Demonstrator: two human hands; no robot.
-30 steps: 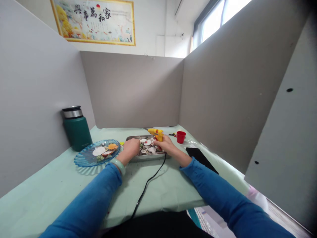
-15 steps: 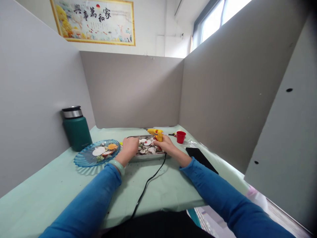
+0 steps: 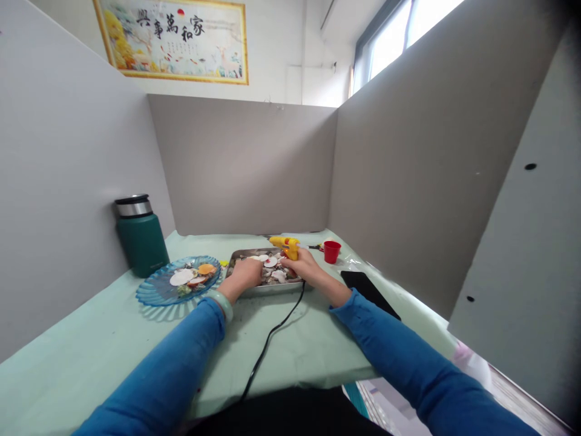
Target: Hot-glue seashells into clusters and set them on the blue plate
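Observation:
My right hand (image 3: 302,264) is wrapped round a yellow hot glue gun (image 3: 287,247) above the right part of a metal tray (image 3: 267,290). From there a black cord (image 3: 272,332) runs down to the table's front edge. Seashells (image 3: 278,276), pale and mixed in size, fill the tray. Over its left part, my left hand (image 3: 246,274) is lowered among the shells with its fingers curled. The back of that hand hides the fingertips, so what they pinch, if anything, cannot be made out.
Left of the tray, a blue scalloped plate (image 3: 152,292) carries several shells, with a green flask (image 3: 141,239) behind it. Toward the right are a red cup (image 3: 331,252) and a flat black object (image 3: 370,293). Grey partitions (image 3: 245,169) enclose the table.
My left hand has moved right and slightly down, from the tray's left edge farther in over the shells. The right hand and glue gun have stayed nearly still.

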